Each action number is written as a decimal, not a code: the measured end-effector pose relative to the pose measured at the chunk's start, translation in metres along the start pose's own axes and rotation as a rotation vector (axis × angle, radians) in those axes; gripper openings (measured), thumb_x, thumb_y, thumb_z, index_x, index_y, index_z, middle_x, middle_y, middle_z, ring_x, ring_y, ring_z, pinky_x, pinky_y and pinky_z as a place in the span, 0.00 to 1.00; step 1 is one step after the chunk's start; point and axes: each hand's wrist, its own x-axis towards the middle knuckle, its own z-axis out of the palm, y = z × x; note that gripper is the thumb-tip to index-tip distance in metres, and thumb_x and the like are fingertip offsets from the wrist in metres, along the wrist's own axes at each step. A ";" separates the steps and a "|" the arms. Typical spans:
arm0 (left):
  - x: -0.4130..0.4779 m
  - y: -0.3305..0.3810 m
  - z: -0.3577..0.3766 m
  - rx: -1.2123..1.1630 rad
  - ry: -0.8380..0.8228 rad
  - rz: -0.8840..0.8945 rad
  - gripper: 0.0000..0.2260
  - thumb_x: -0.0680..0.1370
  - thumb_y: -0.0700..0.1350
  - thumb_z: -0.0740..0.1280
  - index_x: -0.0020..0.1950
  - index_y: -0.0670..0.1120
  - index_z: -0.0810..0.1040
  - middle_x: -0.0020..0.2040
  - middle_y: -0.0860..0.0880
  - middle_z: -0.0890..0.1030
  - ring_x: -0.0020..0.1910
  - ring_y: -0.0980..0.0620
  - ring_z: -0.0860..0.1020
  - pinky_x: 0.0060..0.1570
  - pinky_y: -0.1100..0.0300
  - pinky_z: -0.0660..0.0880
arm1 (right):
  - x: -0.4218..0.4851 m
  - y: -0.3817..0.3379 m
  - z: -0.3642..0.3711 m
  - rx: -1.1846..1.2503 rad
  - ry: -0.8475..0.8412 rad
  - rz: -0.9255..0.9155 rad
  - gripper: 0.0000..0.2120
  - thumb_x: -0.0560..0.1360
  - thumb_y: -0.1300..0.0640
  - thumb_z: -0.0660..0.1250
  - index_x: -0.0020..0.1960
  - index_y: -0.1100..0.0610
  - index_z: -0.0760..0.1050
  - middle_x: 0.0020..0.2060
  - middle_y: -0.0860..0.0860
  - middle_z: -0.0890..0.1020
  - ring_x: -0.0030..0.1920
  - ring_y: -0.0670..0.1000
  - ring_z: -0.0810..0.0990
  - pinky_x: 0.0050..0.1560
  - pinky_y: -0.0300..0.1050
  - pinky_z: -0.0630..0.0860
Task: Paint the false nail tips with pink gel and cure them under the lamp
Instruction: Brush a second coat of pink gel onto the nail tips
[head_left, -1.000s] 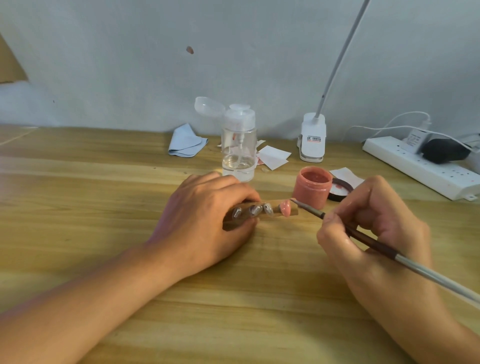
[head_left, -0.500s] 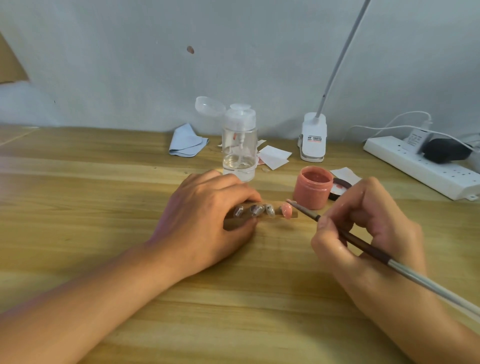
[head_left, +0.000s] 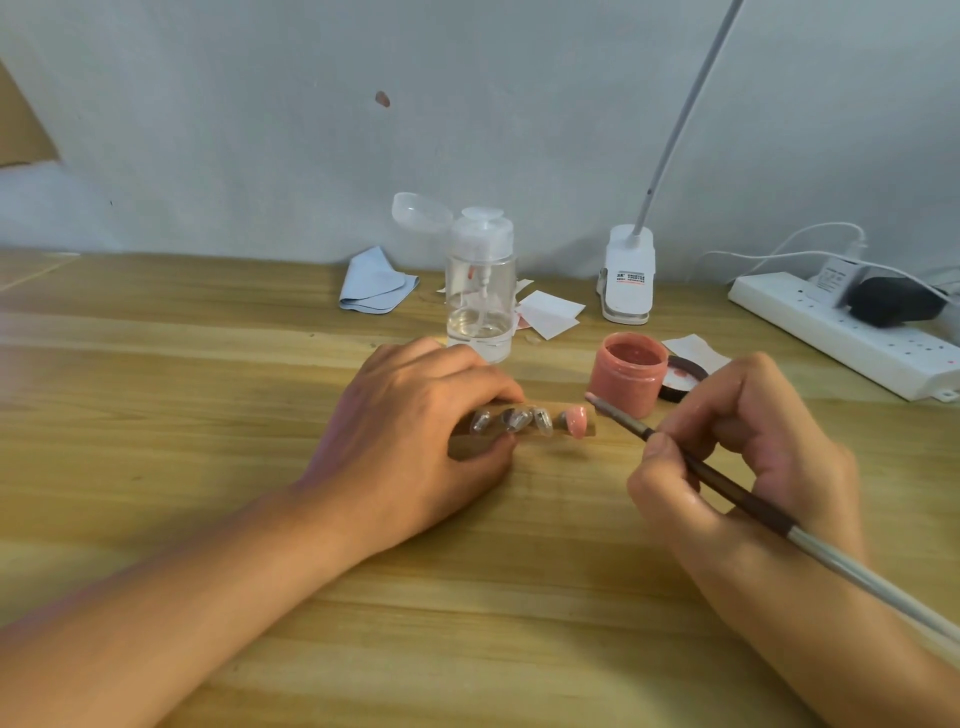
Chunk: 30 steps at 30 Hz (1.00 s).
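A person's left hand (head_left: 415, 431) rested on a wooden table (head_left: 208, 415), fingers and thumb curled around the near end of a small wooden strip (head_left: 555, 415) lying at the table's centre. Four false nail tips sat in a row on the strip: three clear tips (head_left: 511, 420) beside the fingers, and one pink tip (head_left: 576, 422) at the free right end.

The right hand (head_left: 748, 457) pinched a long brush (head_left: 737, 493) like a pen. Its pink-tinged point hovered just right of the pink tip, not quite touching it.

An open jar of pink gel (head_left: 626, 379) stood just behind the brush point, its black lid (head_left: 683, 384) beside it. Behind the left hand stood a clear pump bottle (head_left: 480, 291) with its cap flipped up.

The white lamp clip (head_left: 628, 275) at the back carried a label with an orange band and small print, too fine to read. A white plug (head_left: 836, 275) in the power strip (head_left: 841, 338) at the right edge also bore unreadable print, next to a black adapter (head_left: 893, 306). A blue cloth (head_left: 374, 286) and paper squares (head_left: 550, 312) lay near the wall.

Bare wood stretched wide to the left and in front of both forearms.
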 end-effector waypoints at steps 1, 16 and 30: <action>0.000 0.000 0.000 0.001 0.005 0.000 0.09 0.70 0.52 0.70 0.50 0.56 0.82 0.44 0.59 0.80 0.46 0.55 0.73 0.49 0.56 0.70 | 0.000 -0.001 0.000 0.005 0.002 -0.002 0.06 0.65 0.50 0.63 0.39 0.47 0.68 0.33 0.46 0.79 0.41 0.55 0.77 0.40 0.52 0.74; 0.000 -0.001 0.000 -0.002 0.010 0.009 0.08 0.71 0.52 0.71 0.50 0.56 0.82 0.45 0.59 0.80 0.46 0.55 0.72 0.49 0.57 0.69 | 0.002 -0.001 0.005 -0.041 -0.048 -0.012 0.07 0.65 0.57 0.66 0.38 0.52 0.68 0.32 0.45 0.79 0.34 0.50 0.77 0.44 0.48 0.70; 0.000 -0.001 0.001 0.005 0.012 0.014 0.08 0.71 0.53 0.71 0.50 0.57 0.82 0.45 0.60 0.80 0.46 0.57 0.72 0.48 0.57 0.69 | 0.002 0.000 0.005 -0.086 -0.075 0.005 0.08 0.64 0.56 0.67 0.39 0.52 0.68 0.33 0.45 0.79 0.34 0.49 0.77 0.43 0.45 0.67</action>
